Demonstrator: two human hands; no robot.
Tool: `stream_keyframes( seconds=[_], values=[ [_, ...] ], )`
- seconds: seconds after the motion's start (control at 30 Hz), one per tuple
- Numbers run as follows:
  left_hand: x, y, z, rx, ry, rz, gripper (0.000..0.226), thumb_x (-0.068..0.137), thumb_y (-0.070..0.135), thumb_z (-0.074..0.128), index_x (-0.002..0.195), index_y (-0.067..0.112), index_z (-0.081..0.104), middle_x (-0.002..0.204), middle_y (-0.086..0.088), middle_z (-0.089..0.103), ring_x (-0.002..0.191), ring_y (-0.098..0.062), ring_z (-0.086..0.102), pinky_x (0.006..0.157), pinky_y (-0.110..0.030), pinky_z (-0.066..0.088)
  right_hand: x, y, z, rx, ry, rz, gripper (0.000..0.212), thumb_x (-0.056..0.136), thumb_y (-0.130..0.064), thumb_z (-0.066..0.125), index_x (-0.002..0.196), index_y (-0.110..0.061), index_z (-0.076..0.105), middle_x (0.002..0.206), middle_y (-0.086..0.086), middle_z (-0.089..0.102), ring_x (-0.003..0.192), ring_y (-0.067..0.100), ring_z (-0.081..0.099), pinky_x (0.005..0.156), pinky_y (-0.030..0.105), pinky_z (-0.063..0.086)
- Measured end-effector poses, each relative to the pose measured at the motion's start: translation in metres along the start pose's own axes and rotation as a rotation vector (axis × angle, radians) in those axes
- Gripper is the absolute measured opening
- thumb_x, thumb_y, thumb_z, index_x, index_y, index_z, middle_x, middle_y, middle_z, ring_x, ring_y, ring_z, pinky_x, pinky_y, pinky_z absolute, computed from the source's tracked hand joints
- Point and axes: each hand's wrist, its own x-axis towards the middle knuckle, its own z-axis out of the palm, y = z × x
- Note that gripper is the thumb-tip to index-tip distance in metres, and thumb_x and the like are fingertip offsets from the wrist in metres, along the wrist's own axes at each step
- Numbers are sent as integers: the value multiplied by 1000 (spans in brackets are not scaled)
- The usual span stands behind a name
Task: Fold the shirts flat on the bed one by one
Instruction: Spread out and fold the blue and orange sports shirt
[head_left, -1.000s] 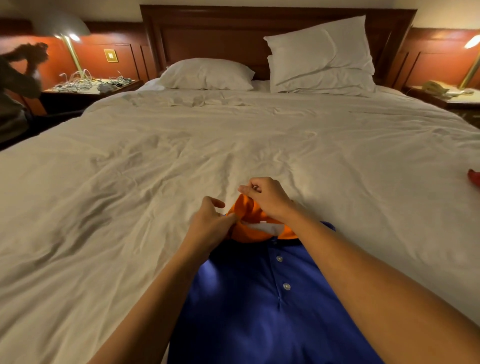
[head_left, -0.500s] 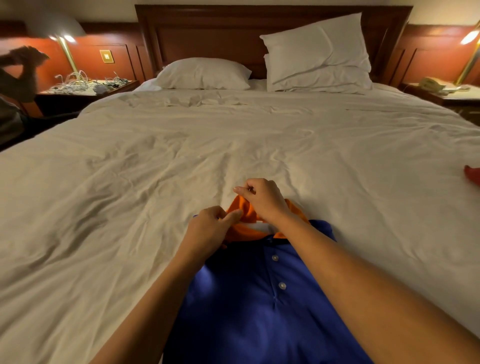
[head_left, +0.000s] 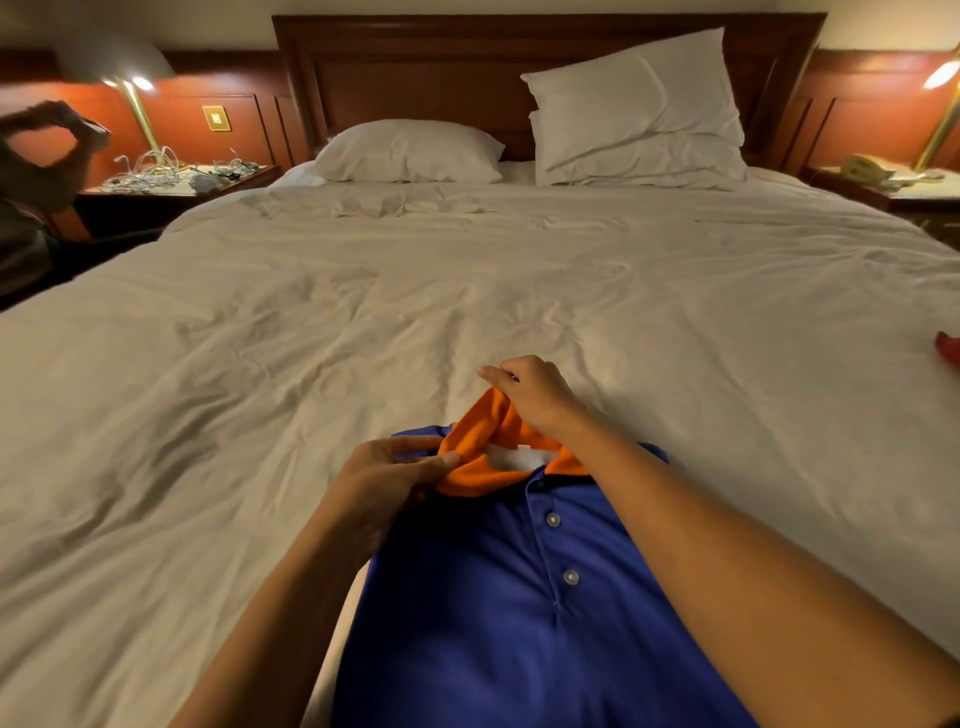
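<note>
Shirt (head_left: 498, 613) lies lengthwise, collar (head_left: 480, 441) twd headboard (head_left: 467, 67).

Both bare arms reach forward, and the hands sit a little apart near the middle of the view. The left forearm (head_left: 291, 613) rises from about 7 o'clock. Its left hand (head_left: 387, 480) is turned palm inward, and the thumb (head_left: 436, 464) lies flat against the curled fingers, pinching the collar (head_left: 478, 441) at its 9 o'clock edge. The right forearm (head_left: 727, 561) comes in longer and lower from 5 o'clock and crosses towards the centre. The right hand (head_left: 535, 395) lies further out, at 12 o'clock from the left one. Its knuckles are up and its fingers bent, nipping the collar's far edge, with the index finger (head_left: 491, 373) pointing towards 9 o'clock.
</note>
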Motion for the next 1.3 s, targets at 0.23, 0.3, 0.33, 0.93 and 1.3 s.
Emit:
stream_keyframes(
  seconds=[0.23, 0.3, 0.33, 0.93, 1.3],
  values=[
    [7, -2, -2, -95, -168, -23, 18, 93, 25, 62, 92, 8, 69, 78, -9, 63, 67, -15, 58, 69, -27, 47, 10, 0, -5, 76, -151, 163, 52, 95, -52, 58, 64, -11, 51, 61, -1, 50, 60, 15, 48, 63, 32, 40],
    [10, 0, -1, 164, -44, 2, 23, 100, 31, 55, 98, 11, 65, 75, -6, 58, 59, -13, 52, 57, -26, 40, 10, 1, -8, -40, -146, 127, 45, 92, -53, 61, 88, -9, 62, 84, 2, 64, 79, 18, 58, 74, 33, 46],
    [11, 1, 1, 388, 44, 30, 27, 101, 37, 53, 104, 12, 63, 78, -4, 59, 60, -13, 52, 55, -27, 40, 8, 2, -11, -69, -128, 96, 41, 92, -53, 61, 94, -13, 62, 91, 1, 65, 86, 19, 60, 76, 33, 47],
    [30, 33, -8, 1085, 268, 292, 17, 90, 32, 69, 84, 16, 70, 85, -11, 74, 86, -29, 69, 79, -36, 55, -17, 24, -43, 69, -98, -160, 14, 81, -27, 81, 87, -28, 69, 66, -1, 64, 60, 15, 59, 62, 31, 52],
    [61, 40, 31, 1300, 123, 502, 41, 86, 55, 68, 112, 24, 63, 107, 1, 63, 96, -21, 61, 79, -38, 52, -42, 37, -59, -252, -73, 59, 25, 76, -52, 80, 89, -32, 70, 81, -13, 65, 77, 6, 63, 67, 25, 51]
  ],
)
